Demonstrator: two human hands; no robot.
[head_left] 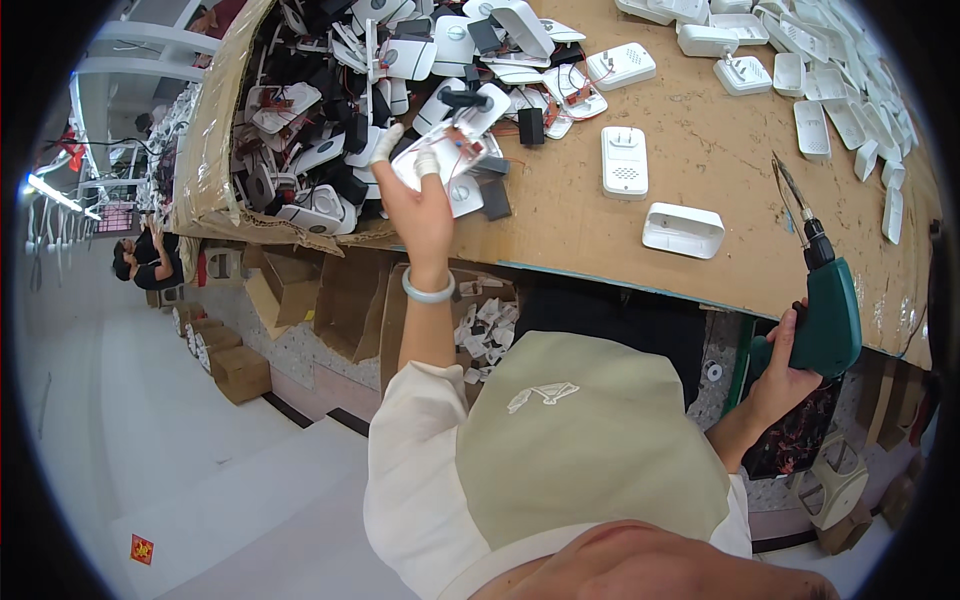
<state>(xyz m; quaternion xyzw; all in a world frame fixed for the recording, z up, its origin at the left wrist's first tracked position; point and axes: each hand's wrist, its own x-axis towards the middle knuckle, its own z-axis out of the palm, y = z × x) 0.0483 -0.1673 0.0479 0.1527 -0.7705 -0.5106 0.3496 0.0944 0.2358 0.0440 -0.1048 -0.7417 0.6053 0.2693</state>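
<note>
My left hand, with white covers on its fingertips, is closed on a white plastic cover that carries a small circuit board with wires. It holds the piece over the near right edge of a pile of similar parts. My right hand grips a green power screwdriver at the table's right front, its long bit slanting up and away. Between the hands, a white plug-in housing lies prongs up. An open white housing shell rests nearer the front edge.
A cardboard box at the left overflows with white covers, black blocks and wired boards. Several white shells crowd the far right of the table. Below are more boxes and a stool. Another person sits far left.
</note>
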